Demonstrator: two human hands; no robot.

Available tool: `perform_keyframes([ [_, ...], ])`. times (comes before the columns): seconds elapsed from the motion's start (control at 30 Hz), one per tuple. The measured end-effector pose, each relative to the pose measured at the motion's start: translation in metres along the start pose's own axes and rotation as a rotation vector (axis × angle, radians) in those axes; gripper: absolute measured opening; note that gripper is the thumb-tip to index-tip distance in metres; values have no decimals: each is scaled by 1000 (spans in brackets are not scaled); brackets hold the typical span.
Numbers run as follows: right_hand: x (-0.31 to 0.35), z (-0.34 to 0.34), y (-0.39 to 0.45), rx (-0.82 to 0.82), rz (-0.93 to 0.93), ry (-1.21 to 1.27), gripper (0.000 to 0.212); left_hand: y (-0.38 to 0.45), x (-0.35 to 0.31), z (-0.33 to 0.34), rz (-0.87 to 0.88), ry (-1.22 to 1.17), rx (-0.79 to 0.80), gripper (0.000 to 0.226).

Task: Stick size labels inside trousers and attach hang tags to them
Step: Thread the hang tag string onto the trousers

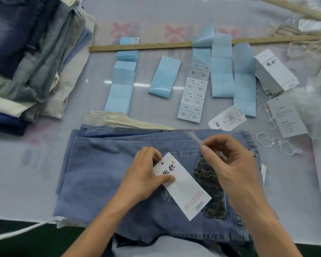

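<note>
We found a pale grey table covering (pixel 44 173) bearing all the work. At its left stood a tall stack of folded denim and cream trousers (pixel 32 58). Directly before the person lay the folded light-blue denim trousers (pixel 104 173), resting on further folded pairs, with a camouflage-patterned patch (pixel 209 191) on their right part. Beyond them lay a long wooden ruler (pixel 141 46), strips of pale blue label backing (pixel 222 65) and a sheet of printed white size labels (pixel 193 93). A thick stack of white hang tags (pixel 274 71) sat at the right, with loose tags and white string loops (pixel 278 143) near it. No container proper was seen.

The white card hang tag with black characters (pixel 182 184) lay on the trousers. The left hand (pixel 146 175) pinned its upper end, thumb pressed on the card. The right hand (pixel 228 160) pinched a thin transparent piece (pixel 196 135) between thumb and forefinger; what it was we could not tell.

We judged the hang-tag step to be in hand. The next move would call for bringing a fastening to the tag's punched hole.
</note>
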State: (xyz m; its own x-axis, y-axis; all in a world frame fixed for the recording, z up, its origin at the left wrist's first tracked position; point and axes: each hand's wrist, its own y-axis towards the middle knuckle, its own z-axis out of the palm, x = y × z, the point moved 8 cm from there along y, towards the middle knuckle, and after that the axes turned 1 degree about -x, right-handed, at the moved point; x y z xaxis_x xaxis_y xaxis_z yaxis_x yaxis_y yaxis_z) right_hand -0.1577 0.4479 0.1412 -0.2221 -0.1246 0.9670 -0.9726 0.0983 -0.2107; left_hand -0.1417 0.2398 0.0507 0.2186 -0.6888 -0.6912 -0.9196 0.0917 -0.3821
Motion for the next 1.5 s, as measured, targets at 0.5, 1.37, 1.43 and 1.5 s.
perform_keyframes([
  [0.5,-25,21,-25,317,219,-184,12,11,-20,-2,-4,-857,-46,28],
  [1.37,-33,23,-18,91,4,-597,22,9,-34,0,124,-849,140,56],
  [1.43,-32,18,-18,14,0,-554,33,11,-37,-3,136,-847,147,57],
  [1.5,-36,14,-15,20,92,-425,41,12,-40,-7,149,-848,166,59],
])
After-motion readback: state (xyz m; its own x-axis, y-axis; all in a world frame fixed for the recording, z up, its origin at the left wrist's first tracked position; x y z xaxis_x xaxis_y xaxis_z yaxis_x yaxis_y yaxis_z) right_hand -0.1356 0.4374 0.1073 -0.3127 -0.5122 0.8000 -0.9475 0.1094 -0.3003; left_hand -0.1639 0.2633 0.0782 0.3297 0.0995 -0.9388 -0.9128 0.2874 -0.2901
